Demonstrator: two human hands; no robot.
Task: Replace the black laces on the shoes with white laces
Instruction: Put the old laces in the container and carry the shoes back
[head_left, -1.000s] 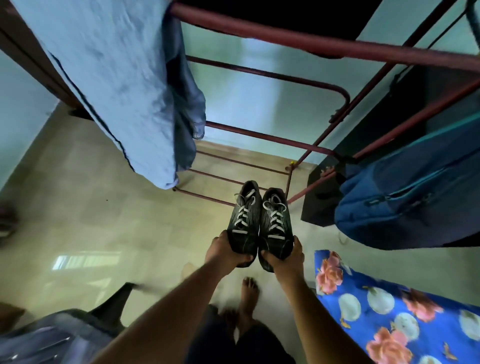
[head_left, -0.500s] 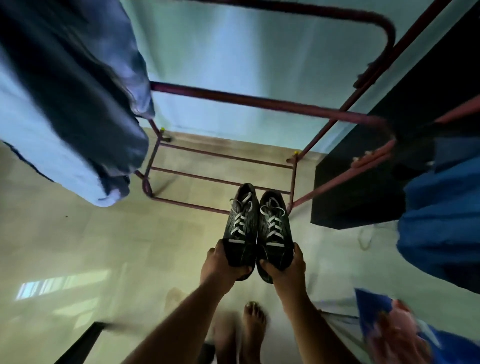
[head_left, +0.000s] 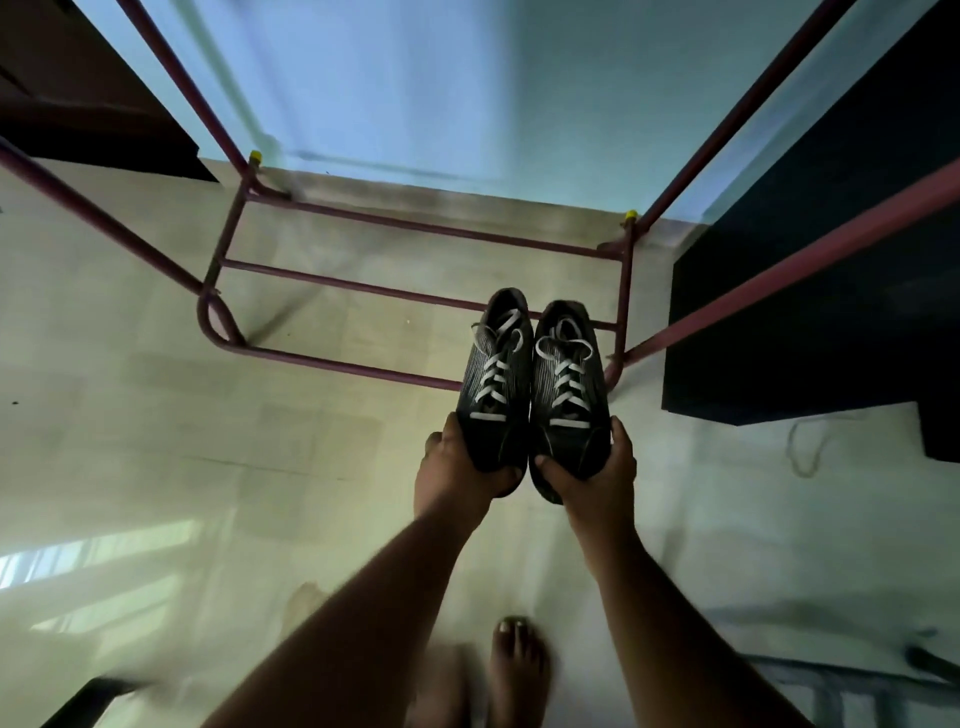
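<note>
item: i see two black low-top shoes with white laces, side by side, touching, above the maroon metal rack (head_left: 415, 299). my left hand (head_left: 457, 467) grasps the left black shoe (head_left: 496, 379) by its toe; my right hand (head_left: 592, 470) grasps the right black shoe (head_left: 569, 384) likewise. pale tiled floor (head_left: 208, 441) below.

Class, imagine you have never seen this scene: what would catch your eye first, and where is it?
First, the pair of black shoes held side by side in mid-frame, their white laces bright against the dark uppers. The left hand and right hand each grip one shoe by its near end, above the pale tiled floor. Behind them stands a maroon metal rack against the blue wall.
</note>
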